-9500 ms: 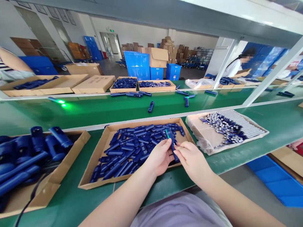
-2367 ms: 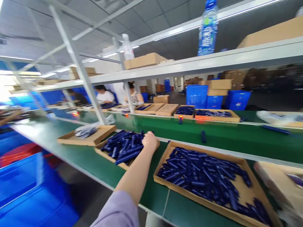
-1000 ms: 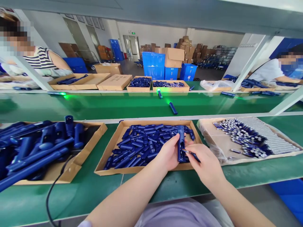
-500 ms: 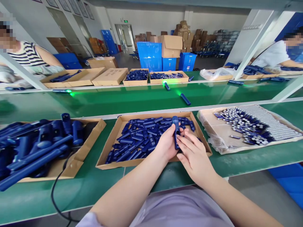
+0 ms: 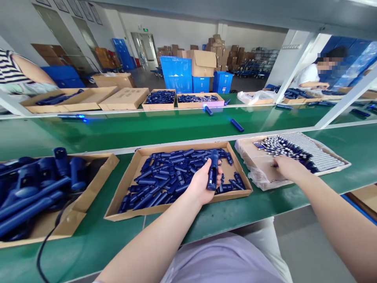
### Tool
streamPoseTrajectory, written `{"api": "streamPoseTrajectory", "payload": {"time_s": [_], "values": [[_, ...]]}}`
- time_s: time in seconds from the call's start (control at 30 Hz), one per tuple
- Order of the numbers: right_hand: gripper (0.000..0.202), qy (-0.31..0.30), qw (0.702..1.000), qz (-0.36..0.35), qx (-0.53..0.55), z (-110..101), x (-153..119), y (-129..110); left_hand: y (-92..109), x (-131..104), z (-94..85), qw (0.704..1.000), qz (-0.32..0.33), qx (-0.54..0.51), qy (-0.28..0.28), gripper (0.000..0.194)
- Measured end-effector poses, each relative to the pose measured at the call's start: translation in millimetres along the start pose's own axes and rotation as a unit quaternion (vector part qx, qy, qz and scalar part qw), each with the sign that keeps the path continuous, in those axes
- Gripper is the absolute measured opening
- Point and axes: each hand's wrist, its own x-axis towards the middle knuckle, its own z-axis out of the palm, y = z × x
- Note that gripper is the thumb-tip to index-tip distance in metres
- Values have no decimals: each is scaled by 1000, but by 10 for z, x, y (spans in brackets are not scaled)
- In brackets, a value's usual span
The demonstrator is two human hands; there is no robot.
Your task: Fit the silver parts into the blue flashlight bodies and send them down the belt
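Note:
My left hand (image 5: 203, 182) is wrapped round a blue cylindrical housing (image 5: 212, 173), held upright with a dark slot in its side facing me. Beneath it is a cardboard tray (image 5: 123, 196) heaped with small blue plastic parts (image 5: 160, 184). My right hand (image 5: 287, 168) reaches into the plastic-lined tray (image 5: 259, 167) of small batteries (image 5: 316, 147). Its fingertips are pinched together on a small dark-ended battery (image 5: 274, 165) near the bare part of that tray; most of this battery is hidden by the fingers.
At left stands a box (image 5: 79, 210) of larger blue housings (image 5: 44, 184), with a black cable (image 5: 44, 243) hanging off it. Beyond runs a green conveyor belt (image 5: 165, 127) carrying blue cylinders (image 5: 237, 125), some lit blue. A white post (image 5: 335, 104) slants at right. Co-workers sit across.
My right hand has left the blue housing and moved right into the battery tray. My left hand still holds the housing. The view has turned right; the lights on the belt went from green to blue.

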Motion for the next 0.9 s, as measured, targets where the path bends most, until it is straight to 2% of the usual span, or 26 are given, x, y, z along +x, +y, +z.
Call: {"api": "streamPoseTrajectory", "payload": {"time_s": [0.1,0.2,0.27,0.3,0.37,0.43,0.5,0.57,0.7,0.77,0.83,0.9], "values": [[10,9,999,-16,41,-71,-100,-216,-21,-5,-9,1000,13,-2,11,31],[25,35,986,-64,151,-179,-438,-722,-36,9,-19,1000,16,-16,15,30],[31,63,935,-115,329,-206,-716,-1134,-40,19,-17,1000,11,-24,8,29],[30,55,915,-138,375,-196,-836,-1333,-41,21,-12,1000,10,-26,6,29],[21,72,897,-165,404,-133,-987,-1668,-41,19,5,999,10,-29,9,29],[16,127,894,-178,392,-37,-1016,-1878,-45,12,21,999,14,-34,17,27],[14,187,887,-188,379,59,-970,-1968,-55,7,29,999,18,-36,22,25],[14,221,880,-195,371,128,-912,-1995,-66,8,27,999,19,-35,22,24],[19,229,880,-225,350,153,-845,-2072,-57,28,9,998,22,-46,33,17],[23,200,878,-256,351,109,-805,-2079,-29,45,2,997,22,-56,49,17],[28,181,875,-275,354,31,-721,-1942,3,59,0,995,25,-71,61,19],[28,194,893,-246,324,-63,-573,-1587,27,64,5,993,25,-92,70,20]]}}
